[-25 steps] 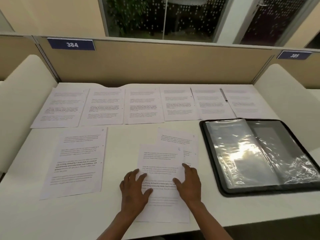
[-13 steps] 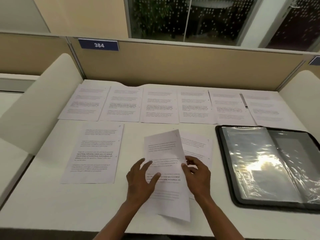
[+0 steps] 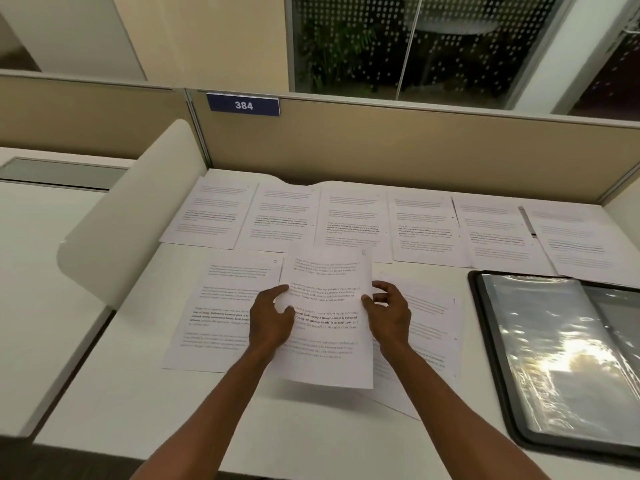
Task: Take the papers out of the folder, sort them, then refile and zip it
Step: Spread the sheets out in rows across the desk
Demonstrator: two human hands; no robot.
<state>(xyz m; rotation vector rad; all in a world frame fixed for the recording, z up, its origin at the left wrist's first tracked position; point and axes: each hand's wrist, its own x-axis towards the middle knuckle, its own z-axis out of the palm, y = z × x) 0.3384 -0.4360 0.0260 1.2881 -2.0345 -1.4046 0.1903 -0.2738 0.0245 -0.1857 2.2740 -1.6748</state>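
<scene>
Held sheet (image 3: 327, 317): a printed page is held above the desk at the centre of the view, gripped on both side edges; its top edge overlaps the back row at 12 o'clock
Left hand (image 3: 270, 320): closed on the sheet's left edge at 9 o'clock of the page; thumb laid across the printed face, index finger stretched along the edge
Right hand (image 3: 389, 315): the sheet's right edge at 3 o'clock is pinched by the thumb; the other fingers are loosely curled behind it
Sheets below (image 3: 420, 344): a few pages are seen on the desk under and to 4 o'clock of the held sheet
Single page (image 3: 221, 313): laid flat at 9 o'clock of the held sheet, partly covered by the left hand
Back row (image 3: 422, 226): six pages are set edge to edge at 12 o'clock, along the partition
Folder (image 3: 561, 358): lies open at 3 o'clock, black zip border, glossy clear sleeves exposed
Desk (image 3: 104, 393): white; a label reading 384 (image 3: 243, 105) is fixed to the partition at 11 o'clock
</scene>
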